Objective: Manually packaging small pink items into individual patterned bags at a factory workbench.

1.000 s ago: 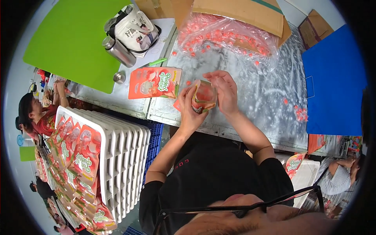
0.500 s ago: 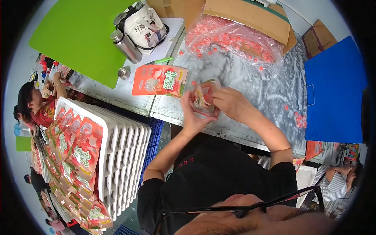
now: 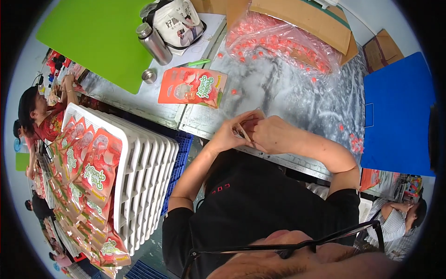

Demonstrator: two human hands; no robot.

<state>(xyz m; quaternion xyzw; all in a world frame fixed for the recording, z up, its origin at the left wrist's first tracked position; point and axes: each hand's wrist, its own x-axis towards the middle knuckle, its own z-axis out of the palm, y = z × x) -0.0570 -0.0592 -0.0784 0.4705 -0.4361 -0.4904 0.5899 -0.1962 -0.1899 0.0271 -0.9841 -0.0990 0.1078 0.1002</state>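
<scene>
Close to my body, above the table's near edge, my left hand (image 3: 226,135) and my right hand (image 3: 274,135) are pressed together around a snack pouch (image 3: 243,131). Only a narrow pale edge of it shows between the fingers; the rest is hidden. My left hand curls round its left side, while the fingers of my right hand are bent closed against it. A fanned stack of flat red and pink pouches (image 3: 190,87) lies on the table beyond my left hand. A wrapped pink candy (image 3: 234,92) lies on the table beyond my hands.
An open carton (image 3: 299,21) with a clear bag of pink candies (image 3: 283,44) stands at the back. A steel flask (image 3: 155,45), its cap (image 3: 149,76) and a green knife (image 3: 199,62) lie left. Stacked white trays (image 3: 144,186) hold filled pouches. A blue panel (image 3: 399,116) stands right.
Both hands have drawn the pouch nearer to my body and closed together around it. Its printed front, visible before, is now hidden. The view has shifted slightly.
</scene>
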